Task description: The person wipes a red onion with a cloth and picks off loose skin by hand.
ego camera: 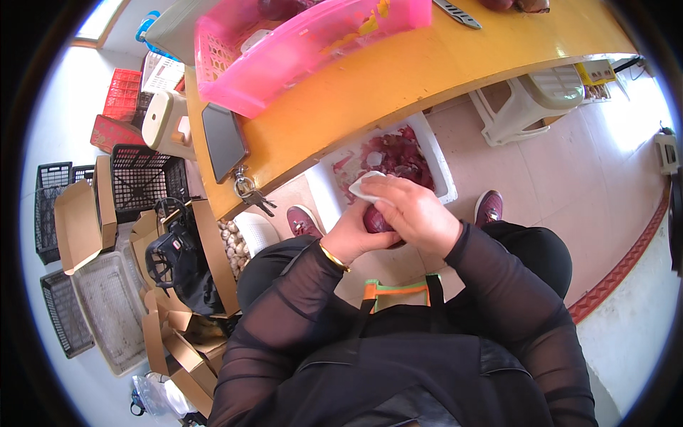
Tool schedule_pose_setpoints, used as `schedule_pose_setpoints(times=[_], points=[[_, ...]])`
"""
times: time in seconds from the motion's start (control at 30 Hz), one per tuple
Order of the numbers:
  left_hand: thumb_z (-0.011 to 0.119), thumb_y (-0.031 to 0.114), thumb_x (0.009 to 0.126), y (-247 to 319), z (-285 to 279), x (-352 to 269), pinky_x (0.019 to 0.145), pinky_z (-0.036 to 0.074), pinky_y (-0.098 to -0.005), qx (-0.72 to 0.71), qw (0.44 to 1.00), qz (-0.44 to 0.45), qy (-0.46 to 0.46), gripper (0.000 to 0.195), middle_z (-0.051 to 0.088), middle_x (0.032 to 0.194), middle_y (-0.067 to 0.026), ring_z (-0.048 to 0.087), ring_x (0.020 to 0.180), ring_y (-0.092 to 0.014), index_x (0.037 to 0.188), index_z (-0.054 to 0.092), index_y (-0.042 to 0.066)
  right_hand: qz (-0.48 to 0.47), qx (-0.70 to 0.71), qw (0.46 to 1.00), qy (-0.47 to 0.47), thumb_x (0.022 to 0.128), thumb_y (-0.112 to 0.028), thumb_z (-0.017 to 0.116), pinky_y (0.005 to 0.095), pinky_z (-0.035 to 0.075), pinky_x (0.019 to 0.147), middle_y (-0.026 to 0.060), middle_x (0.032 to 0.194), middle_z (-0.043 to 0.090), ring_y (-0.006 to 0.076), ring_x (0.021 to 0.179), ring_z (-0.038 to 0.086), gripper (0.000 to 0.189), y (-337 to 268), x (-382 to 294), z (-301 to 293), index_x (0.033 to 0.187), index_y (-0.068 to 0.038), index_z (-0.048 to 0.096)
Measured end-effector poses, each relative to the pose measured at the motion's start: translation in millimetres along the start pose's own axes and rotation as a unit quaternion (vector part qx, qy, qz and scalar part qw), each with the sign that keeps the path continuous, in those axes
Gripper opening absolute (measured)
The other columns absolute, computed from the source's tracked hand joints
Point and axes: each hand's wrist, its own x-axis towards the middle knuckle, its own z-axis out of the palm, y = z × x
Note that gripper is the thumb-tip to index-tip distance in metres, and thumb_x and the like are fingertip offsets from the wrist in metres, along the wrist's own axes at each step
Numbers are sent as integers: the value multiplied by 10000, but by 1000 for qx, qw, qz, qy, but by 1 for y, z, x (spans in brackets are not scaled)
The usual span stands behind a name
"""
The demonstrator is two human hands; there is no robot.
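Observation:
My left hand cups a red onion in front of my lap. Over the onion's far side, my right hand presses a folded white cloth or paper pad with its fingertips. Part of the onion is hidden by my fingers. Below both hands, on the floor, stands a white box holding loose purple-red onion skins and whitish scraps.
A yellow table bears a pink plastic basket, a dark phone, keys and a utility knife. Garlic bulbs, cardboard boxes and black crates lie left; a plastic stool stands right.

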Motion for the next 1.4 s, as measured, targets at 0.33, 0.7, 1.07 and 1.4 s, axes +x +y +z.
schedule_pose_setpoints(times=[0.33, 0.7, 1.07, 1.4], points=[[684, 228, 807, 5, 1, 3, 1004, 447, -472, -368, 924, 70, 72, 628, 500, 1258, -112, 511, 1177, -270, 1347, 392, 100, 344, 382, 857, 41, 990, -228, 412, 279, 445, 888, 84, 1101, 622, 150, 1009, 565, 386, 8, -3, -3, 1239, 37, 541], [551, 437, 919, -13, -6, 12, 882, 514, -399, -375, 922, -12, 92, 537, 567, 1213, -61, 562, 1110, -206, 1333, 419, 122, -9, -62, 993, 100, 782, -28, 582, 405, 427, 1007, 184, 1231, 545, 375, 1112, 539, 476, -6, -10, 16, 1255, -20, 530], [699, 127, 780, -1, -6, 0, 1009, 428, -381, -217, 975, 52, 23, 628, 509, 1239, -79, 510, 1166, -208, 1330, 403, 73, 138, 158, 978, 5, 938, -131, 420, 352, 461, 897, 178, 1058, 640, 278, 1000, 596, 319, 9, 1, -10, 1153, 26, 596], [618, 326, 871, 3, -5, 5, 979, 460, -505, -384, 918, 53, 82, 568, 503, 1266, -113, 510, 1168, -289, 1337, 402, 85, 338, 300, 891, 33, 963, -181, 408, 280, 453, 864, 124, 995, 652, 164, 933, 584, 373, 9, -4, -2, 1162, 83, 582]])
